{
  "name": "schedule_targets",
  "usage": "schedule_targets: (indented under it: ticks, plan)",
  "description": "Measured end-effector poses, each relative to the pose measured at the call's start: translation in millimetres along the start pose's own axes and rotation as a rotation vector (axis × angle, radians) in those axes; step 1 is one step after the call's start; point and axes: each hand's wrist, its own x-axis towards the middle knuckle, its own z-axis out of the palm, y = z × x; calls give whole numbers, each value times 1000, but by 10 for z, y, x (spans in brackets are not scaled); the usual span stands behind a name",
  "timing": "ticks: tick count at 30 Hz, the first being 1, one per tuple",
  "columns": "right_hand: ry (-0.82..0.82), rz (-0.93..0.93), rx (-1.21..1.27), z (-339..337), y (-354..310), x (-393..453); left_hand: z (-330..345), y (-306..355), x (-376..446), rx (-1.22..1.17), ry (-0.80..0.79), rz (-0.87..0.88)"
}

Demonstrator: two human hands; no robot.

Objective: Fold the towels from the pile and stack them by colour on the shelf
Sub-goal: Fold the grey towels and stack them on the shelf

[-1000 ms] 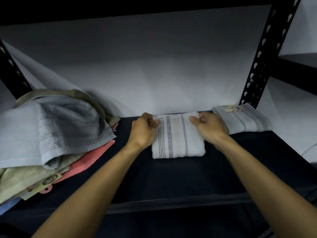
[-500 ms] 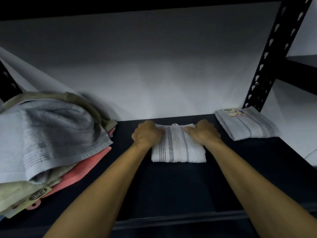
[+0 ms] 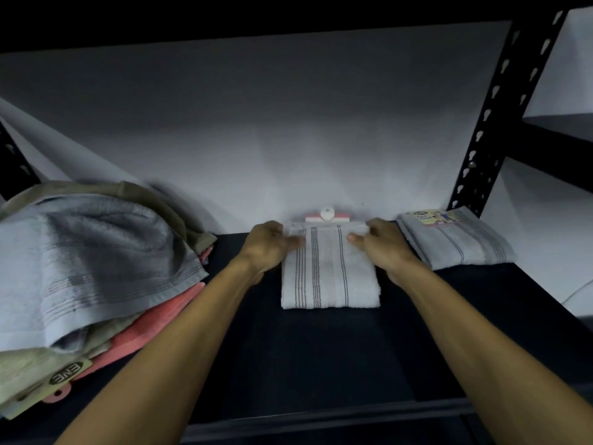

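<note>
Several unfolded towels sit heaped at the left end of the dark shelf (image 3: 321,354): the pile (image 3: 93,274) has a grey-blue towel (image 3: 96,252) draped on top, an olive one behind and beneath it, and a coral towel (image 3: 154,329) poking out underneath, with a printed label (image 3: 69,372) hanging at the front edge. Next comes the left hand (image 3: 268,244), its thumb lying on the upper left part of a folded white striped towel (image 3: 329,271) and its fingers curled over that towel's left edge. This towel lies flat mid-shelf, close to the back wall, with a small pink-and-white hanger tag (image 3: 327,216) showing at its far edge. The right hand (image 3: 382,245) grips the upper right corner in the same way, thumb on top. The hands are apart, one on each side of the towel. Just beside the right hand, a second folded striped towel (image 3: 455,242) with a paper label rests near the black upright post (image 3: 500,123).
</note>
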Motion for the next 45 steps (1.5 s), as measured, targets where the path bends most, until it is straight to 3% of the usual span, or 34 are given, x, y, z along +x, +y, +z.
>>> schedule_targets:
  ticks: [3,7,9,12,15,18,22,25,27,31,34,42,45]
  plan:
    - [41,-259,131,-173,-151,-156,-100,115,-186,7,102,339]
    - [0,-583,196,-374,-189,-549,-262,61,-495,313,134,808]
    - [-24,-717,39,-435,-32,-751,-311,-109,-670,545,115,1030]
    - [-110,-852,-281,-447,377,-976,-313,-390,-960,767,15,1119]
    - [-292,-810,-480,-411,663,-1156,-271,-635,-1153,899,-141,1116]
    - [-352,-767,-536,-408,673,-1211,-295,-722,-1186,988,-218,1037]
    - [-509,-664,-660,-505,535,-1149,-394,-634,-1165,871,-294,893]
    - [-408,-548,-492,-453,410,-1079,-345,-468,-1078,765,-194,742]
    - [-367,-518,-469,-288,318,-1037,-225,-380,-976,847,-237,624]
    - [-471,-413,-806,46,240,-911,-15,-404,-762,1106,-425,501]
    - [-533,-343,-925,87,318,-839,-51,-532,-694,1108,-435,417]
    - [-572,-332,-996,72,263,-808,-85,-587,-659,1076,-424,410]
    - [-365,-425,-918,78,156,-985,-163,-537,-625,966,-416,481]
